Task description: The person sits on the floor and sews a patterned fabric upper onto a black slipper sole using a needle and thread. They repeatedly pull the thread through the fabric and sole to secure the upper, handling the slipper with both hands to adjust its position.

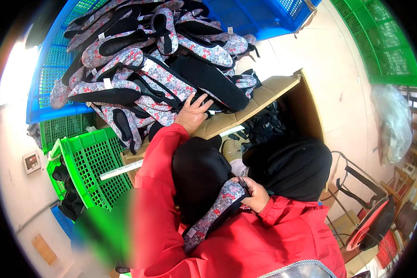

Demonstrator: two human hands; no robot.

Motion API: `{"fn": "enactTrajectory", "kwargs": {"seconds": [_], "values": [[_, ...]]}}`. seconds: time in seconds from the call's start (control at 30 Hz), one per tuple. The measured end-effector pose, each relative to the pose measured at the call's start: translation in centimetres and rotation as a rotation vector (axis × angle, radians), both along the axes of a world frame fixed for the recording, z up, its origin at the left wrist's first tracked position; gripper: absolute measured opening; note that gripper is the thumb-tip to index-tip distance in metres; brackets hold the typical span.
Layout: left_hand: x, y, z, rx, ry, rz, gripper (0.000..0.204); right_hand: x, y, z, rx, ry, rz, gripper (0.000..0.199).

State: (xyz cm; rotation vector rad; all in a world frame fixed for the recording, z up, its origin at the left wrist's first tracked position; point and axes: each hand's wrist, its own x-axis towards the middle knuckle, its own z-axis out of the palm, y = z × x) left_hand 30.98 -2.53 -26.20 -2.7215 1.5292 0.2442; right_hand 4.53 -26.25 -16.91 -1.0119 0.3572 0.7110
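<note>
My left hand [192, 115] reaches out to the near edge of a big heap of floral slippers [169, 78]. Its fingers are spread and lie against the heap, beside a slipper's black sole [208, 83]. The slippers have grey, red and white flowered fabric, black linings and small white tags. Over my lap, my right hand [256, 195] is closed on one end of a single floral slipper [217, 206], which slants down to the left across my body. Something small and dark shows at its fingers; I cannot make out what it is.
Blue crates [264, 16] stand behind and around the heap. Below my left hand is an open cardboard box [273, 90] with black scraps [264, 123] inside. Green crates [90, 162] stand at the left, another [379, 41] far right. A metal-framed chair [356, 194] is at the right.
</note>
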Motion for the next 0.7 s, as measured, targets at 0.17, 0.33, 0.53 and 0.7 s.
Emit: {"fn": "enactTrajectory", "kwargs": {"seconds": [0.17, 0.33, 0.53, 0.7], "values": [[0.2, -0.2, -0.1, 0.036, 0.029, 0.006, 0.016, 0.3, 0.0, 0.5, -0.016, 0.024, 0.000, 0.058], [0.3, 0.0, -1.0, 0.036, 0.036, -0.012, 0.016, 0.5, 0.0, 0.5, -0.028, 0.035, 0.003, 0.057], [0.4, 0.0, -1.7, 0.036, 0.062, -0.013, 0.017, 0.6, 0.1, 0.1, -0.033, 0.028, -0.009, 0.056], [0.3, 0.3, -3.2, -0.044, 0.033, 0.001, 0.015, 0.5, 0.3, -0.2, -0.034, 0.021, -0.022, 0.057]]}}
